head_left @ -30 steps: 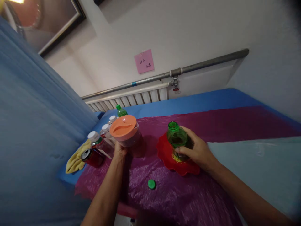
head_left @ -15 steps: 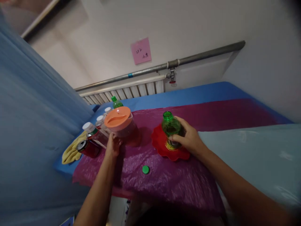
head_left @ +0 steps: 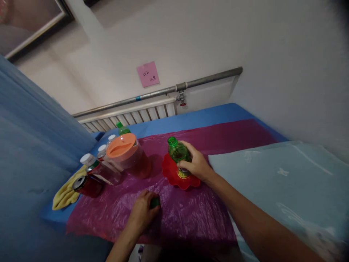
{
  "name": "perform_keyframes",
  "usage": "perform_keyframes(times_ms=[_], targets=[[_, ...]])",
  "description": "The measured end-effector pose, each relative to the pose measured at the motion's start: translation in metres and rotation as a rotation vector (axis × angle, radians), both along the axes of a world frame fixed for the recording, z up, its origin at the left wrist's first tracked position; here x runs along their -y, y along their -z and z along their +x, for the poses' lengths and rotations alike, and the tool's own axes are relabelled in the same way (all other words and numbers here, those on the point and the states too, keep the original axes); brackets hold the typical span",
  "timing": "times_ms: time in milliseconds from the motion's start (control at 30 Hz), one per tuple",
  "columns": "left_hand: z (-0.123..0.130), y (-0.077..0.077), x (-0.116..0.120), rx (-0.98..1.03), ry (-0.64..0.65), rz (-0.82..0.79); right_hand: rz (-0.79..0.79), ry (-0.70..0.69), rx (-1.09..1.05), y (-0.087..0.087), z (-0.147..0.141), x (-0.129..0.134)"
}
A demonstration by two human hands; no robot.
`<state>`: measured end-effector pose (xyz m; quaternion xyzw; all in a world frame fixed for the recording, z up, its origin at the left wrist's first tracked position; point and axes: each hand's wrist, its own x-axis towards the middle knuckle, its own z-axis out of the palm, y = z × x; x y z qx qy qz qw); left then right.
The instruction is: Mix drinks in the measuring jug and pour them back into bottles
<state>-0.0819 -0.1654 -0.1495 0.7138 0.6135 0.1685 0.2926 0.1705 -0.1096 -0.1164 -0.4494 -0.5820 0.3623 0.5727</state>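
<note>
My right hand [head_left: 195,162] is wrapped round a green plastic bottle [head_left: 177,150], which stands uncapped and upright on a red scalloped plate [head_left: 168,171]. Down on the purple plastic sheet [head_left: 185,211], the fingers of my left hand [head_left: 143,211] close round a small green bottle cap [head_left: 154,202], partly hidden by them. Left of the plate stands a clear pitcher [head_left: 139,162] with an orange lid [head_left: 121,145] and reddish liquid inside.
Beside the pitcher stand several white-capped bottles [head_left: 105,171], a dark red can [head_left: 91,186] and a green-capped bottle [head_left: 122,128]. A yellow cloth [head_left: 65,193] lies at the left edge. A pale blue cover [head_left: 259,182] spreads at right, a radiator [head_left: 136,117] behind, a blue curtain [head_left: 40,138] left.
My left hand has left the pitcher's side and come down to the green cap on the sheet. My right hand still holds the bottle on the plate. The camera view has shifted.
</note>
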Motion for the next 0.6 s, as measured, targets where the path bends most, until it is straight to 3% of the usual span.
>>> perform_keyframes(times_ms=[100, 200, 267, 333, 400, 600], targets=[[0.004, -0.022, -0.006, 0.282, -0.158, -0.035, 0.017, -0.013, 0.017, 0.000, 0.000, 0.002], [0.018, -0.063, -0.016, 0.694, -0.334, 0.016, 0.037, -0.031, 0.069, 0.000, -0.003, 0.005], [0.033, -0.091, -0.024, 0.832, -0.342, 0.065, 0.066, -0.038, 0.114, -0.001, -0.006, 0.007], [0.051, -0.113, -0.030, 0.875, -0.290, 0.069, 0.102, -0.037, 0.159, -0.002, -0.008, 0.009], [0.065, -0.124, -0.036, 0.861, -0.223, 0.092, 0.132, -0.027, 0.198, -0.002, -0.009, 0.010], [0.077, -0.129, -0.046, 0.528, -0.086, 0.377, 0.161, 0.006, 0.292, 0.002, -0.008, 0.006]])
